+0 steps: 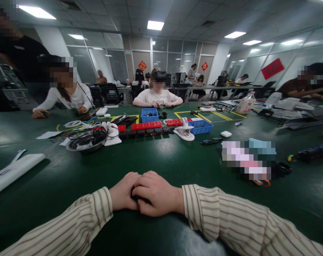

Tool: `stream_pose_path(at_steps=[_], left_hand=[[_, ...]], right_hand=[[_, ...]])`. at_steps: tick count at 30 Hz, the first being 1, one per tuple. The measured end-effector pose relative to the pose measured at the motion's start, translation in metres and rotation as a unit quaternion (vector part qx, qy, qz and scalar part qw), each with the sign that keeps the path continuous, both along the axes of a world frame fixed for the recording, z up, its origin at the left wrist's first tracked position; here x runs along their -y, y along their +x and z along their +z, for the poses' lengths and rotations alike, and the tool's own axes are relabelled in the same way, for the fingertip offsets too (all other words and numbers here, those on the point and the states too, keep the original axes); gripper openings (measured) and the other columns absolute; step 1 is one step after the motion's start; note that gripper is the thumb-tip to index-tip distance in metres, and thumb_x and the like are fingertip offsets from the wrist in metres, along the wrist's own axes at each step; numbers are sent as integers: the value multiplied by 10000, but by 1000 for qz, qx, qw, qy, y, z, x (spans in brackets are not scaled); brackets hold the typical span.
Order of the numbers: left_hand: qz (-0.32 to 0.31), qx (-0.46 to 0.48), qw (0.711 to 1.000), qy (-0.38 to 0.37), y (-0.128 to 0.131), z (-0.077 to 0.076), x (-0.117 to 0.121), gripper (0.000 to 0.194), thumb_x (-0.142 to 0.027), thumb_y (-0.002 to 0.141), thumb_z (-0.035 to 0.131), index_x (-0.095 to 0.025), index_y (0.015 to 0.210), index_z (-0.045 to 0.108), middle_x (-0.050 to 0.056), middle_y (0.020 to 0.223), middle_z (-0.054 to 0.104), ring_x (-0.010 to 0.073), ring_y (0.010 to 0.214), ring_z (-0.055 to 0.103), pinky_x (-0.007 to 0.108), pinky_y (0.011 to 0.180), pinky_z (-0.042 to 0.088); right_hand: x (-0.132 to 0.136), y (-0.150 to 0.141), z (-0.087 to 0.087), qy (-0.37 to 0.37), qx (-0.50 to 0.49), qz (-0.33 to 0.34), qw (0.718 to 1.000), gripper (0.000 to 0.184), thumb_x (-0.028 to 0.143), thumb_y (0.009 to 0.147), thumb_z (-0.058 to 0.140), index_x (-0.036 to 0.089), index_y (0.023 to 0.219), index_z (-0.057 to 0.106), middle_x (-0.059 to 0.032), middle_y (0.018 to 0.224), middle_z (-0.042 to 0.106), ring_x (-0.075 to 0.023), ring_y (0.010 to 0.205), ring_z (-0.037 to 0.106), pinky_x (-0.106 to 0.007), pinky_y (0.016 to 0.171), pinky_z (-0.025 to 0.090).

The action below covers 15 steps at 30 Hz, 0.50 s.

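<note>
My left hand and my right hand rest together on the green table, close in front of me. The right fingers curl over the left hand's fingers. Between the palms shows a small black object; most of it is covered, so its kind cannot be made out. Both hands are closed around it. Striped cream sleeves reach to both wrists.
Ahead lie a metal bowl with cables, a red-and-black row of sockets, a white clip stand and blue baskets. A white case is at left, a bottle at right. Several people sit around.
</note>
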<state>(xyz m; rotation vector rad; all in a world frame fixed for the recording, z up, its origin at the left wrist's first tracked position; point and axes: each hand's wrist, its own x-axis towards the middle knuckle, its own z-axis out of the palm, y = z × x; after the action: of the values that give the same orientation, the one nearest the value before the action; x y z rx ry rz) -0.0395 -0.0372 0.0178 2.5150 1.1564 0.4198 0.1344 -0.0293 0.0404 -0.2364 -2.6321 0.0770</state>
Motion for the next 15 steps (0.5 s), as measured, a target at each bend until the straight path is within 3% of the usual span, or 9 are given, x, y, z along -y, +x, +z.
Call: stream_pose_path(at_steps=[4,7,11,15], left_hand=[[-17,-10,1000,10,-1,-2,-2,373,-319,528,693,-166,850,583,36,863,575,255,853,520,414,843,379],[-41,-17,999,17,-1,0,1,408,-362,576,682,-186,930,583,47,958,579,277,922,507,450,904,348],[-41,7,999,4,-2,7,6,555,-473,592,709,-221,1059,549,54,1059,542,286,988,482,439,904,381],[-3,30,999,-22,0,12,10,747,-584,531,733,-200,1124,489,74,1082,537,288,956,502,434,862,423]], right_hand=[[-1,0,-3,7,-4,68,998,131,207,717,477,152,796,566,-31,903,596,-166,897,485,-311,795,347],[-1,1,-3,7,-30,79,996,168,238,760,454,152,855,563,-32,911,604,-172,935,481,-325,842,335],[1,2,-1,-20,-98,-6,995,313,409,790,485,137,936,535,-68,970,582,-186,902,477,-331,805,345],[1,1,-3,-43,-111,-125,985,469,586,741,511,132,857,516,-53,831,563,-170,754,459,-311,691,336]])
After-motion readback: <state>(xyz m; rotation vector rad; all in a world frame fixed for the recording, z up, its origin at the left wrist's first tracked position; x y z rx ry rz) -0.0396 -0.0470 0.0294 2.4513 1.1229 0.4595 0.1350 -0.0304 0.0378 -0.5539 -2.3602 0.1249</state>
